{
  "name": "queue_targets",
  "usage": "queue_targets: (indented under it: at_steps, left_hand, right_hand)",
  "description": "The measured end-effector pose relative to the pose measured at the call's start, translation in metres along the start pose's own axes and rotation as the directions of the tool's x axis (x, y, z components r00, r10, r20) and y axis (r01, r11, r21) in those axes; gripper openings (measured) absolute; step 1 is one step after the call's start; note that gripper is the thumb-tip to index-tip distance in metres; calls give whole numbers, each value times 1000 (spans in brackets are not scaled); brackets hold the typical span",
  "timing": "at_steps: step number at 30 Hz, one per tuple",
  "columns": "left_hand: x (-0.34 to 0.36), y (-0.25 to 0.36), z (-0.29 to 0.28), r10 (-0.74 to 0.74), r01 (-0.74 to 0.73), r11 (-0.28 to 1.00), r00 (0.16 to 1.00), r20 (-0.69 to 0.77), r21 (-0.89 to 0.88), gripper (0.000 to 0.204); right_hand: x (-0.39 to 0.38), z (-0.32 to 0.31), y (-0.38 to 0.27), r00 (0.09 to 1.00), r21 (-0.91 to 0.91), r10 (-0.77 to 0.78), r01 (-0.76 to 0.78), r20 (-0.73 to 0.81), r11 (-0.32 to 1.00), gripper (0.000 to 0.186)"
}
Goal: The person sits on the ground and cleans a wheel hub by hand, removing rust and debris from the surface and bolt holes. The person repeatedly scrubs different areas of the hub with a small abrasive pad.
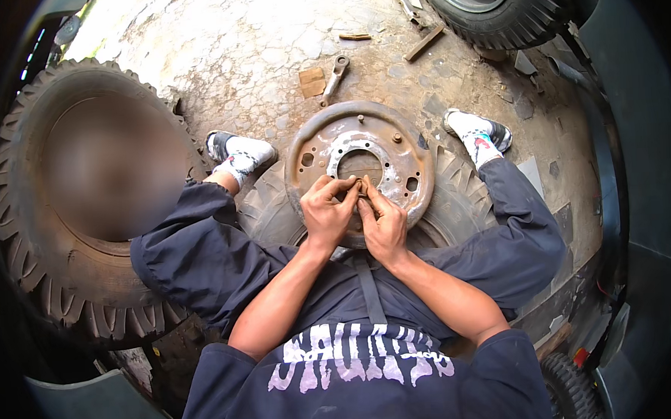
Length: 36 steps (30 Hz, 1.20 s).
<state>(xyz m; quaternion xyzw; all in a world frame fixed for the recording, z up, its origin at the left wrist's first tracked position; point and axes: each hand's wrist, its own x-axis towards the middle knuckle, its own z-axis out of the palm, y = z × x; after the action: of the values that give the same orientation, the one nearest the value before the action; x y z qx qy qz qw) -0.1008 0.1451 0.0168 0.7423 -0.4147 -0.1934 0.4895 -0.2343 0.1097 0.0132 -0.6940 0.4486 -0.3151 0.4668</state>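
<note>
Between my legs lies a round, rusty brake backing plate with a central hole, several bolt holes and two short studs on its far half. It rests on a tyre whose treads show on both sides. My left hand is closed, its thumb and forefinger pinching at the near edge of the central hole. From the right, my right hand pinches at the same spot. A small, brownish piece sits between both sets of fingertips, mostly hidden, so its kind cannot be made out.
A large tyre stands close on my left, its middle blurred. Another wheel is at the far right. Beyond the plate lie a metal rod with a ring end, a brown cardboard scrap and a wooden strip on cracked ground.
</note>
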Motion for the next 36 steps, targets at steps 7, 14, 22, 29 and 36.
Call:
queue_targets:
  at_steps: [7,14,22,29,36]
  left_hand:
    - [-3,11,2,0,3,998,998,56,-64,21]
    - [4,12,-13,-120,182,923,974,194,-340,20]
    - [36,21,-60,216,-254,967,867,448,24,26]
    - [47,4,-48,180,-323,928,826,534,186,51]
    - [2,-19,29,266,-428,877,812,520,220,90]
  right_hand:
    - [12,-7,1,996,19,-52,54,-74,998,39]
    - [29,-23,10,982,409,156,-185,106,893,27]
    - [43,-85,15,982,232,191,-184,-6,955,13]
    - [34,-107,16,932,-228,257,-316,-256,921,26]
    - [38,-80,16,956,-519,94,-231,-277,823,21]
